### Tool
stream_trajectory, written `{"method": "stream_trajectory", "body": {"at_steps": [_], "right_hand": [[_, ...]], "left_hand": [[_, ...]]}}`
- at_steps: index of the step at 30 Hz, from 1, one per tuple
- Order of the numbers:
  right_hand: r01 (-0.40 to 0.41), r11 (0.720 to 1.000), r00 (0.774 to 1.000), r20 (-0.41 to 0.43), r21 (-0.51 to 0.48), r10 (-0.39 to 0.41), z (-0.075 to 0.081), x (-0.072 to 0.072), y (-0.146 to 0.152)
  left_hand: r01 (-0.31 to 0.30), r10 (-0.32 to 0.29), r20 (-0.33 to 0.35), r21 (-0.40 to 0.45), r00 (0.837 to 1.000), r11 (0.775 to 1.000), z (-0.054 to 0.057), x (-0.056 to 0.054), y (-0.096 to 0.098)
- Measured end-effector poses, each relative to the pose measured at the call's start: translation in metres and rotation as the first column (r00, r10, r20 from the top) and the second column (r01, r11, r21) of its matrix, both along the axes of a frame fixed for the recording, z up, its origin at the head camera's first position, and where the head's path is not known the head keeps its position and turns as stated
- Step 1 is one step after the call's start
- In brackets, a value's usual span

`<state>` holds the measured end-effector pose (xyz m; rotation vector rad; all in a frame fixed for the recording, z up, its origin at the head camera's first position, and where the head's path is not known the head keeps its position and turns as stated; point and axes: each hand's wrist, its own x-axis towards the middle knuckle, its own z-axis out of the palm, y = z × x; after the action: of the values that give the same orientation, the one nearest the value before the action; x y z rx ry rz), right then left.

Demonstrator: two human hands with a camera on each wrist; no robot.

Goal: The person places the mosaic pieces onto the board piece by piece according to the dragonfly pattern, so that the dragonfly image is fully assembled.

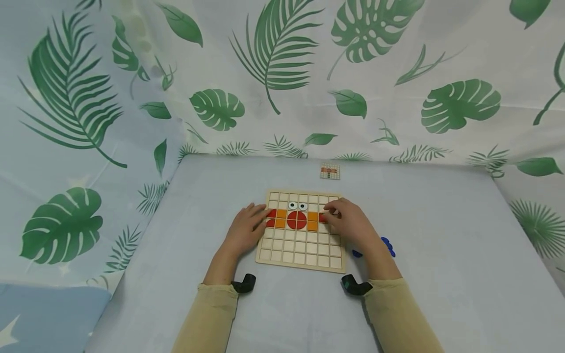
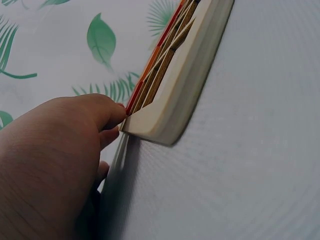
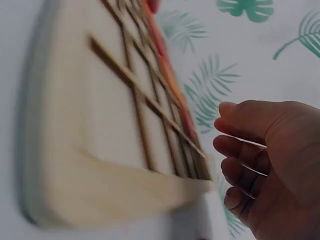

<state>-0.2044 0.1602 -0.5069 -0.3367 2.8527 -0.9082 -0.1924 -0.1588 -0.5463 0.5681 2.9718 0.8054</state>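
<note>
A wooden grid board (image 1: 300,246) lies flat in the middle of the head view. Across it run a red circle (image 1: 296,220) made of quarter tiles, orange tiles (image 1: 312,221) on both sides, and red tiles (image 1: 271,214) at the ends. Two white eye tiles (image 1: 293,205) sit above the circle. My left hand (image 1: 244,228) rests at the board's left edge, its fingertips at the red tiles there. Over the right side reaches my right hand (image 1: 350,223), fingertips close to the right-hand red tile (image 1: 322,217); the right wrist view shows its fingers loosely bent with nothing between them.
Blue pieces (image 1: 387,246) lie right of the board, partly hidden by the right forearm. A small pattern card (image 1: 330,171) rests behind the board on the pale tabletop (image 1: 441,220). Leaf-print curtains (image 1: 291,122) rise at the back and sides.
</note>
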Motion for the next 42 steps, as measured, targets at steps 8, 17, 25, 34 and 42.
{"method": "stream_trajectory", "body": {"at_steps": [8,17,25,34,42], "right_hand": [[-0.007,1.0,0.998,0.058,-0.014,0.008,0.01,0.004,0.028],[-0.105,0.994,0.994,0.042,0.03,0.104,0.013,0.017,0.069],[-0.185,0.982,0.983,0.021,0.043,0.184,0.006,0.029,0.089],[-0.176,0.981,0.984,0.013,0.081,0.175,-0.005,0.033,0.092],[-0.184,0.977,0.981,-0.039,0.106,0.189,-0.012,0.033,0.09]], "left_hand": [[-0.006,0.006,0.019,-0.019,1.0,1.0,-0.001,-0.001,0.0],[-0.004,0.004,0.017,-0.014,1.0,1.0,-0.001,-0.002,0.0],[-0.007,0.007,0.012,-0.019,1.0,1.0,-0.001,-0.001,0.001],[-0.013,0.014,0.036,-0.028,0.999,1.0,-0.001,-0.001,0.001],[-0.006,0.006,0.043,-0.021,0.999,1.0,0.0,-0.001,0.0]]}}
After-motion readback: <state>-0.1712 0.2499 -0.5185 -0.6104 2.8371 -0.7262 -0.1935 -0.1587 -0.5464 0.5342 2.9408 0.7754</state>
